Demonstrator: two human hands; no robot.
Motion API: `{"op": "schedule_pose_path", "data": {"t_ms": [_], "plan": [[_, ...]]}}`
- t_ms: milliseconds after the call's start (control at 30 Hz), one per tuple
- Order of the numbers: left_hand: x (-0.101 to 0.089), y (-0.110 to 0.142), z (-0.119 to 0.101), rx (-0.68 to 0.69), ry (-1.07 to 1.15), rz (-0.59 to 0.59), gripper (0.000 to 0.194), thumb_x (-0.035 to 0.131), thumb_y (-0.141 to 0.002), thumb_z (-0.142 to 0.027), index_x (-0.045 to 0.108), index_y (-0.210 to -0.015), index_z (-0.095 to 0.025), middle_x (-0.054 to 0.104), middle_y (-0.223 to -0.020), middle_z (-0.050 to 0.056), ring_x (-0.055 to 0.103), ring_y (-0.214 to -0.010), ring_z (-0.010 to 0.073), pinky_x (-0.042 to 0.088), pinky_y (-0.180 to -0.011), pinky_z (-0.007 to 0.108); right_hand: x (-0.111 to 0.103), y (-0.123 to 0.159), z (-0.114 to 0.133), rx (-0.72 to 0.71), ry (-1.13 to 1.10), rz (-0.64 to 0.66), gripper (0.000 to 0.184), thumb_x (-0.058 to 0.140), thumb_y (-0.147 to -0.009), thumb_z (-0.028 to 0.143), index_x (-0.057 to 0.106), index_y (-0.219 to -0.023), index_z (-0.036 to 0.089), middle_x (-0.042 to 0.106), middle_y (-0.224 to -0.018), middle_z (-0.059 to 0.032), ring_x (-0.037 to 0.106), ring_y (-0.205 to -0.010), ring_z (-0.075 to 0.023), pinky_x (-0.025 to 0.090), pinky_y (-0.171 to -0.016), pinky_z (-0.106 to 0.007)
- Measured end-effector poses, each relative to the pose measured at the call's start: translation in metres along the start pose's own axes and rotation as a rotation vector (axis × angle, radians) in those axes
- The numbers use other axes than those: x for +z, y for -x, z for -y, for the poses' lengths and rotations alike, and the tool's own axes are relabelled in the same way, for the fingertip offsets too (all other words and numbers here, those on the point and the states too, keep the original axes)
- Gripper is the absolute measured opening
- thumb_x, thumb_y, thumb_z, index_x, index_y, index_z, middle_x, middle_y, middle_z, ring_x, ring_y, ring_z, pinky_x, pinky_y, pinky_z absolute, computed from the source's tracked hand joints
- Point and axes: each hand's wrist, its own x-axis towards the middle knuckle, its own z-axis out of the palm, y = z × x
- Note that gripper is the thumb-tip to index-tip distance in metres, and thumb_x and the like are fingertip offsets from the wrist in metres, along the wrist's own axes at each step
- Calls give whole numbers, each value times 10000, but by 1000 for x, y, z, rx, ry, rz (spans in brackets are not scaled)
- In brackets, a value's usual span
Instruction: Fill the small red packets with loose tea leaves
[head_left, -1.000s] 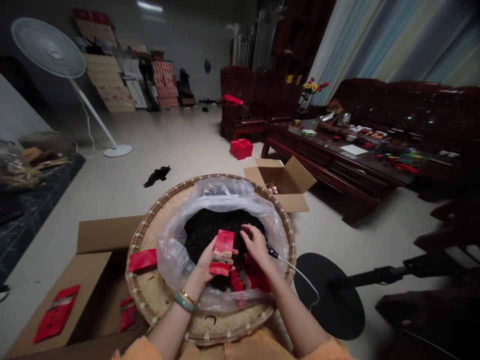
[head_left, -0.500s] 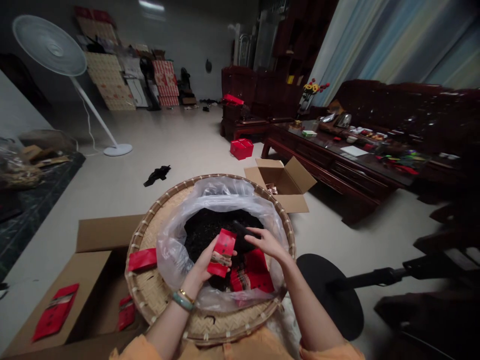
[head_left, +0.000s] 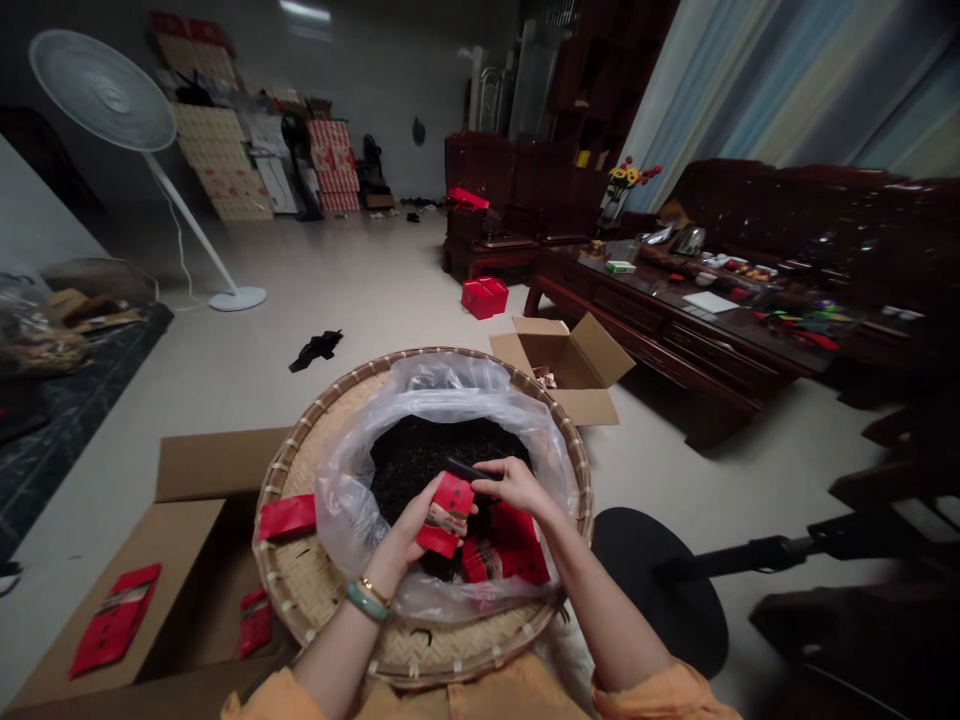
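Note:
My left hand [head_left: 406, 535] is shut on a red foil tea packet [head_left: 448, 515], which it holds upright above the dark loose tea leaves [head_left: 420, 460]. My right hand [head_left: 516, 485] grips a slim black handheld tool [head_left: 466, 468], its tip at the packet's top edge. The tea lies inside a clear plastic bag [head_left: 349, 500] lining a round woven bamboo tray [head_left: 315, 430]. Several red packets [head_left: 510, 548] lie in the bag under my right hand. Another red packet [head_left: 287, 516] rests on the tray by the bag's left side.
A cardboard box [head_left: 187, 560] at lower left holds red packets [head_left: 116, 620]. A smaller open carton [head_left: 570, 370] stands past the tray. A round black fan base [head_left: 660, 590] sits to the right. Further off are a wooden table, a red box and a standing fan.
My right hand has moved left, bringing the black tool from the right of the packet to its top edge. The red packet has tilted slightly in my left hand.

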Motion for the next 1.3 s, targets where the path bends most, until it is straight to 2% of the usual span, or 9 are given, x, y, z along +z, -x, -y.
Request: {"op": "schedule_pose_path", "data": {"t_ms": [400, 667, 933, 1300], "plan": [[1, 2, -1, 23, -2, -12, 559, 358, -869, -530, 589, -1076, -64, 705, -767, 133, 623, -507, 194, 503, -472, 317, 1, -2, -2, -100, 60, 0, 350, 654, -682, 360, 721, -970, 173, 717, -832, -22, 632, -793, -241, 472, -781, -346], [-2, 2, -1, 19, -50, -30, 609, 388, -834, -579, 629, -979, -39, 696, -787, 141, 614, -510, 190, 498, -472, 313, 1, -1, 2, -106, 69, 8, 348, 653, -684, 358, 722, -967, 167, 714, -830, -16, 628, -802, -240, 471, -771, -331], [-2, 2, -1, 26, -66, -16, 627, 370, -844, -577, 616, -1027, -30, 692, -759, 145, 612, -505, 181, 499, -479, 305, 3, -1, 0, -88, 70, 3, 380, 646, -682, 380, 717, -979, 153, 713, -835, -24, 624, -787, -233, 473, -737, -315], [-2, 3, -1, 22, -59, -33, 604, 385, -840, -573, 631, -1012, -48, 687, -669, 124, 620, -498, 186, 502, -470, 288, 3, 0, 4, -107, 57, 23, 309, 627, -696, 366, 730, -916, 176, 684, -731, 17, 601, -721, -207, 449, -691, -285]]}}
